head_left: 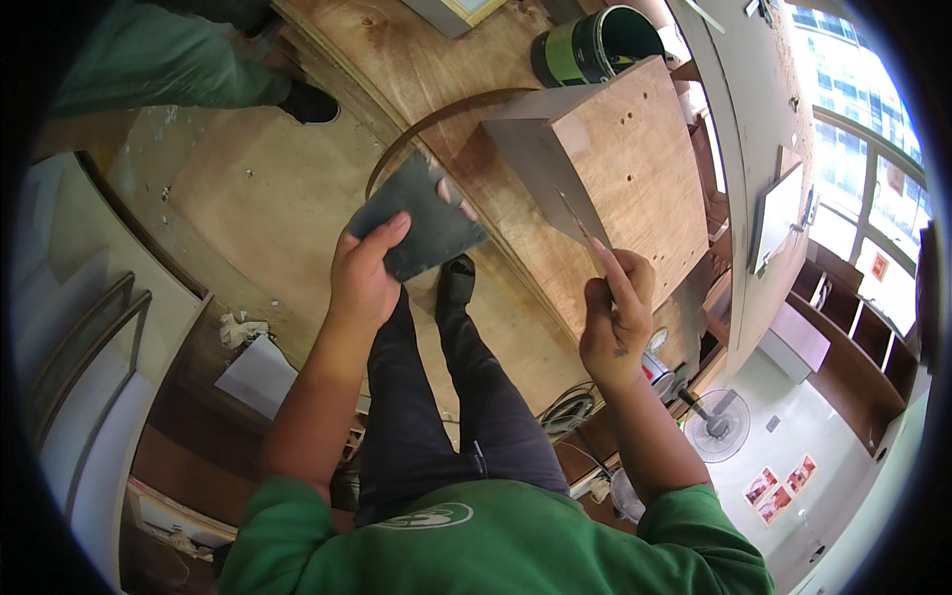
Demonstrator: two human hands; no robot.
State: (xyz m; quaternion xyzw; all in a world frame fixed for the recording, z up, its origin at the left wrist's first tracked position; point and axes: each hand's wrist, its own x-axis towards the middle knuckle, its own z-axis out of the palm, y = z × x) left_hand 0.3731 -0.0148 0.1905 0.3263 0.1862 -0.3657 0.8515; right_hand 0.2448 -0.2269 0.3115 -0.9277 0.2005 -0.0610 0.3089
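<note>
My left hand point(369, 268) is closed on a dark grey-green flat plate point(421, 223), with the thumb on top. Pinkish patches show near the plate's far edge; I cannot tell whether they are fingertips or filler. In my right hand point(620, 317) is a thin-bladed tool point(577, 218), seen nearly edge-on, which looks like a putty knife; its tip points away and left. Just beyond that hand lies a wooden box point(635, 149) with a bare plywood face, several small dark holes and a greyish side. The blade overlaps the box in view; whether it touches cannot be told.
The box rests on a plywood platform point(397, 50), with a curved brown strip point(392, 159) beside it. A dark green bucket point(585, 50) lies beyond. Another person's leg point(198, 79) is at the far left. Coiled cable point(570, 409), a tin point(654, 372) and a fan point(716, 426) are at right.
</note>
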